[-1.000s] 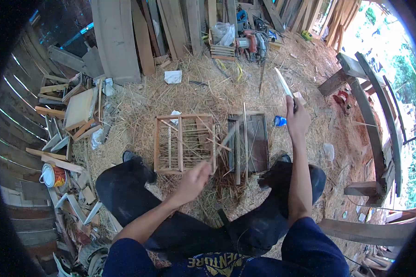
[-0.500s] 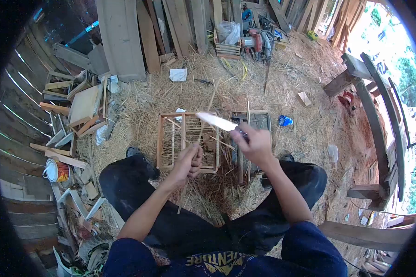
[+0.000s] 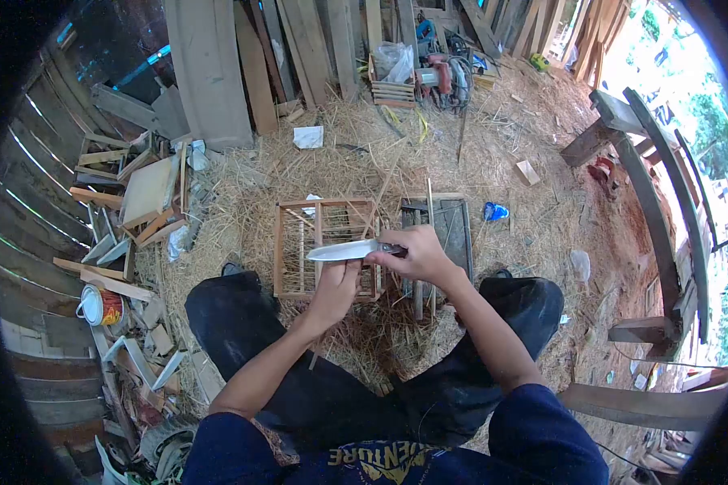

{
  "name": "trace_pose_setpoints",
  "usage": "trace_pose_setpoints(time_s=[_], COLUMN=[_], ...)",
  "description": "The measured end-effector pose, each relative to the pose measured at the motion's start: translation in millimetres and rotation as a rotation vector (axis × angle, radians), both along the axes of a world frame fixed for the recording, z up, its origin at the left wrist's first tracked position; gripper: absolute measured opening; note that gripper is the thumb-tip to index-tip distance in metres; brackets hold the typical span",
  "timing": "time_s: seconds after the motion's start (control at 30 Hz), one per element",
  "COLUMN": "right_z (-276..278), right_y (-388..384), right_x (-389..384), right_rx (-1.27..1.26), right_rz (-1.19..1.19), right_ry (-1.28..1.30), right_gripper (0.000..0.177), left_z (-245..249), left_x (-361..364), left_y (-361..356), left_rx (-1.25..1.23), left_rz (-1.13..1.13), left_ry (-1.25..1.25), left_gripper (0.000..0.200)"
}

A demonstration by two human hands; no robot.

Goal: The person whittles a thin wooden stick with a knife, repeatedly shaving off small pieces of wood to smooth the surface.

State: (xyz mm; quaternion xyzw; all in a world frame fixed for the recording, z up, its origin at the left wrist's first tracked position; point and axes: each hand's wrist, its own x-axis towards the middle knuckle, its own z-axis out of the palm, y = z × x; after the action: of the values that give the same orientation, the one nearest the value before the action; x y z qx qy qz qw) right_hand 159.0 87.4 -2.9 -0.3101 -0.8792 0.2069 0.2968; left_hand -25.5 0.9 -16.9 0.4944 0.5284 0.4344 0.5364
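Observation:
My right hand (image 3: 419,255) is closed around the dark handle of a knife (image 3: 340,252), whose broad pale blade points left. Below the blade, my left hand (image 3: 332,297) grips a thin bamboo strip (image 3: 385,183). The strip slants up and away from me, and its lower end shows under my wrist. The blade lies across the strip just above my left fingers and hides part of it. Beneath both hands stands a small wooden cage frame (image 3: 278,252) with thin bars. A dark shallow tray (image 3: 458,230) lies to its right, with long sticks across it.
Straw-like shavings cover the ground (image 3: 243,182). Planks (image 3: 210,73) lean at the back beside a red power tool (image 3: 443,74). Scrap wood (image 3: 150,190) and a paint can (image 3: 99,305) stand left. A timber bench (image 3: 659,218) is at the right. A blue wrapper (image 3: 495,212) lies nearby.
The knife has come left and down, from above and right of my left hand onto the strip just above my fingers. My left hand has shifted slightly and still grips the strip.

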Motion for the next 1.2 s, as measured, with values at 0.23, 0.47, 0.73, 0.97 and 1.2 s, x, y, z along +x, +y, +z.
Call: trace_pose_setpoints(time_s=[0.23,0.47,0.73,0.97,1.2], right_z=[-41.4,36.1,40.6,34.3,23.3], right_y=[38.4,55.4,10.8,-8.5,-13.2], right_x=[42.7,92.5,25.2,-8.1,-7.1], right_rx=[-0.100,-0.036,-0.084,-0.108,-0.121], right_rz=[-0.372,-0.940,-0.524,-0.194,-0.096], right_ry=[-0.112,-0.011,0.000,-0.029,-0.091], right_gripper=[0.027,0.044,0.039,0.032,0.042], left_z=[-11.8,-12.7,5.1,-12.1,-16.7], left_x=[1.7,-20.0,-19.6,-8.2,-6.0], left_y=[-18.7,-13.2,0.6,13.5,13.7], left_rx=[0.003,-0.054,-0.195,0.027,0.061], left_rz=[-0.022,0.073,-0.017,0.055,0.021], left_ry=[-0.035,-0.134,-0.315,-0.067,-0.078], left_gripper=[0.032,0.038,0.036,0.023,0.023])
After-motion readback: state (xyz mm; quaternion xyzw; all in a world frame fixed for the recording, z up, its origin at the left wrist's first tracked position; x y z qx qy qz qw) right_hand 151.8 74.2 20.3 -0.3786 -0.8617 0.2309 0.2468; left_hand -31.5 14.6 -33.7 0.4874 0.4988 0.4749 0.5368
